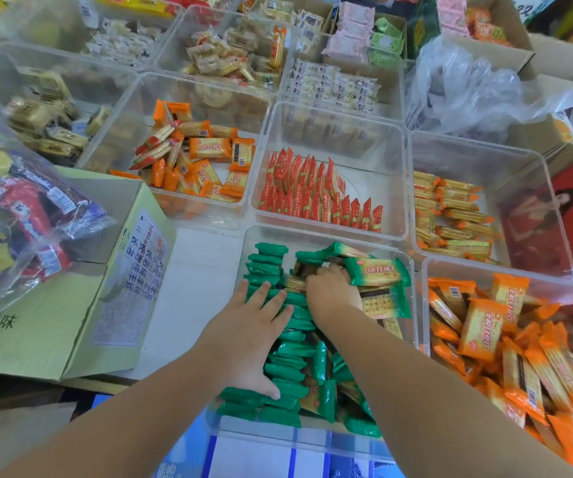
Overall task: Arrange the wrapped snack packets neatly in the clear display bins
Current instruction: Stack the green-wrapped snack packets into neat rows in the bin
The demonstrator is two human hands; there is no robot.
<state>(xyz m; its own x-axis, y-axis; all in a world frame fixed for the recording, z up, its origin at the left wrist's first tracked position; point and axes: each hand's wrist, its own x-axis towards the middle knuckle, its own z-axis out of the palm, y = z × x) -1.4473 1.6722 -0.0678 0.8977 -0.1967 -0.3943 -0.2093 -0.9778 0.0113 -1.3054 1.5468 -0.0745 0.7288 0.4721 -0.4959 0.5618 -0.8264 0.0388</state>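
Green cracker packets (267, 260) fill the near clear bin (312, 232). Left hand (254, 326) lies flat, fingers straight, steadying the upright row; right hand (329, 291) curls round loose packets. Best hold the row firm while slotting those in edge-on.

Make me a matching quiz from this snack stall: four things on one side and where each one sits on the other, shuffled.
Things:
1 green packets
2 red packets
3 crumpled clear bag
4 pale green carton

Places:
A back right
B in the front-centre bin
C left of the bins
D standing in rows in the middle bin

Pairs: 1-B, 2-D, 3-A, 4-C
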